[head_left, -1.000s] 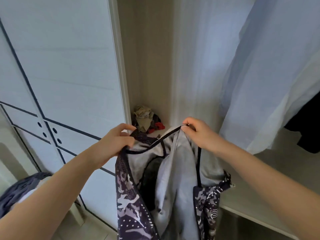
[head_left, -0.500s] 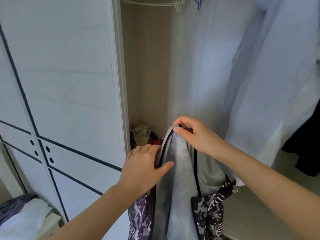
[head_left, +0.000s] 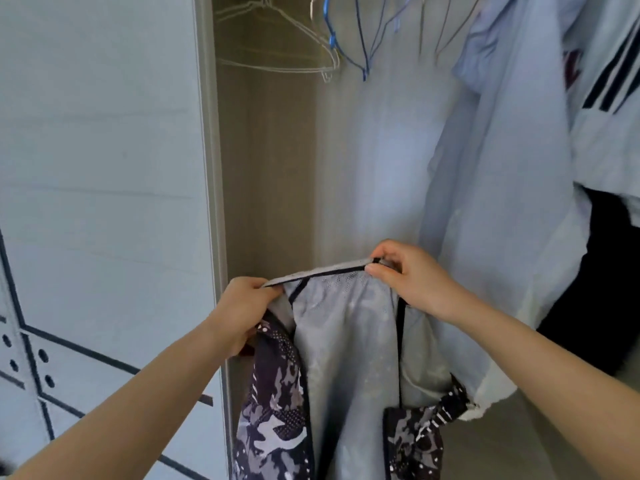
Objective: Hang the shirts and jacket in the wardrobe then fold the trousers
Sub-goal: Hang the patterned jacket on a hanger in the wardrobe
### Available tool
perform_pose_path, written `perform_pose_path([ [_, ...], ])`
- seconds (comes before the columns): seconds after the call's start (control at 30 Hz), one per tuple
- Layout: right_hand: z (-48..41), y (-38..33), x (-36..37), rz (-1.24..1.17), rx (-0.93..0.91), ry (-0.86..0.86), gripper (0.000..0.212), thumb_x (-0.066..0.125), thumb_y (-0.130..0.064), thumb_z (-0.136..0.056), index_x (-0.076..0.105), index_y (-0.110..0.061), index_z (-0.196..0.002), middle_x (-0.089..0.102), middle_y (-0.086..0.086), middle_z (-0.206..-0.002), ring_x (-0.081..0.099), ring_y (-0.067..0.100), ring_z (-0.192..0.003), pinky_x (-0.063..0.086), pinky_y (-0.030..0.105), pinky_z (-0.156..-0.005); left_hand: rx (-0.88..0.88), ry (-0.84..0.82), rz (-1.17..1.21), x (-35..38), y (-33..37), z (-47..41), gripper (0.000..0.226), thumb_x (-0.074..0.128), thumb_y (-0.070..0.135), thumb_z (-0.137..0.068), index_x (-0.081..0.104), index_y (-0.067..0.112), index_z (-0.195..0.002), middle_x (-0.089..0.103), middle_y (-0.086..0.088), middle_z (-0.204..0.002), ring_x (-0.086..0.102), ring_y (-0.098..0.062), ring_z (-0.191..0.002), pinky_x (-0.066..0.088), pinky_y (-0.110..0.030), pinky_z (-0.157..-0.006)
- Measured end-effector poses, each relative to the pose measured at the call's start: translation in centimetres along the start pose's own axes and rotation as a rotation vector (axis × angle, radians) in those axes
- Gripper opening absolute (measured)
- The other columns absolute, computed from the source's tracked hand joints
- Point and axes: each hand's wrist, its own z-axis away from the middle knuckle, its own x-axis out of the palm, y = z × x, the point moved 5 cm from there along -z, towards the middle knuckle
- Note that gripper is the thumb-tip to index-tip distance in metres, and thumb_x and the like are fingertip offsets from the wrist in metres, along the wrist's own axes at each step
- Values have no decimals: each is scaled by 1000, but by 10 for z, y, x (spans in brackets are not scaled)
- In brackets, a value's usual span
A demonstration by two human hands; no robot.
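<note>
**Clerk:** Item one?

**Me:** One camouflage jacket point(head_left: 346, 341), grey lining towards me, held up before the open wardrobe point(head_left: 270, 185), well below the hangers. Half a second earlier my left hand point(head_left: 242, 310) had lain loose against the lining. At this entry its fingers were curled round the collar's left end again. My right hand point(head_left: 412, 278) pinched the right end between thumb and fingers, as before. The collar, slack a second ago, was drawn straight between them.

**Clerk:** Bearing on the job?

**Me:** The collar was spread and my view had lifted to the hangers. I judged the jacket ready for one, though none was taken yet.

**Clerk:** Surroundings?

**Me:**
- White wire hanger point(head_left: 277, 39) and blue wire hanger point(head_left: 346, 46), both bare, overhead.
- Pale blue shirt point(head_left: 502, 168), hanging just beside my right hand.
- Striped white shirt point(head_left: 606, 116) beyond it.
- Dark garment point(head_left: 595, 289) below that.
- Wardrobe door point(head_left: 104, 150), at left.

**Clerk:** Not entered?

**Me:**
- The rail, cut off above.
- The jacket's hem, cut off below.
- The trousers, not in view.
- The count of wire hangers at upper right, too blurred to tell.
</note>
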Motion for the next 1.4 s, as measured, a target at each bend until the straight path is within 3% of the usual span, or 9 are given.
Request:
perform_pose_path([
  [0.1,-7,3,-16,133,-23,116,12,67,-20,-90,56,-22,-85,48,-12,-62,46,-2,-57,35,9,-58,97,-102,-66,5,26,-9,26,66,19,-93,69,-6,-87,68,-24,-79,60,-24,-71,45,-32,-67],
  [0.23,-20,7,-39,187,-43,218,8,65,-19,-91,58,-17,-90,53,-10,-69,50,13,-67,32,19,-60,327,-221,-456,1,65,-20,42,76,44,-80,57,17,-55,41,2,-56,36,-11,-53,29,-20,-50],
  [0.37,-31,8,-54,227,-58,325,7,65,-18,-91,59,-15,-92,51,-14,-68,49,9,-65,33,15,-59,441,-374,-520,7,91,-29,48,82,47,-70,61,4,-71,48,2,-61,43,-9,-56,34,-17,-53],
  [0.67,-52,-8,-70,403,-38,354,11,53,-27,-97,50,-19,-103,62,-1,-92,61,27,-86,50,40,-74,922,259,-810,20,148,-57,18,62,19,-92,46,18,-86,52,-1,-84,54,-28,-78,40,-38,-67],
  [0.9,-68,-25,-94,657,-58,448,14,40,-38,-101,41,-25,-105,62,-4,-106,62,33,-85,50,40,-67,572,241,-640,20,156,-104,38,67,38,-90,47,9,-104,58,-9,-92,58,-31,-84,46,-39,-72],
  [1.07,-87,-20,-101,692,5,382,15,45,-36,-99,45,-22,-103,60,-1,-105,60,29,-89,48,37,-67,116,-115,-6,41,158,-121,42,71,25,-90,60,-7,-116,70,-21,-100,69,-33,-87,58,-41,-75],
  [1.17,-94,-9,-101,731,60,289,11,48,-32,-97,48,-22,-100,60,0,-103,59,26,-93,49,36,-72,37,-317,-67,44,173,-121,36,72,20,-88,65,-5,-112,74,-21,-92,72,-31,-78,57,-37,-64],
  [1.3,-93,0,-105,736,105,298,7,52,-26,-96,54,-23,-101,62,1,-101,60,27,-94,50,36,-74,40,-730,-133,41,188,-116,39,72,19,-86,67,-4,-117,68,-24,-116,69,-34,-105,59,-42,-80],
  [1.4,-91,2,-109,720,133,367,9,51,-29,-97,54,-22,-102,62,1,-98,60,27,-89,51,37,-73,95,-740,-53,42,197,-121,37,70,16,-85,67,-5,-115,69,-25,-115,70,-33,-102,59,-43,-81],
])
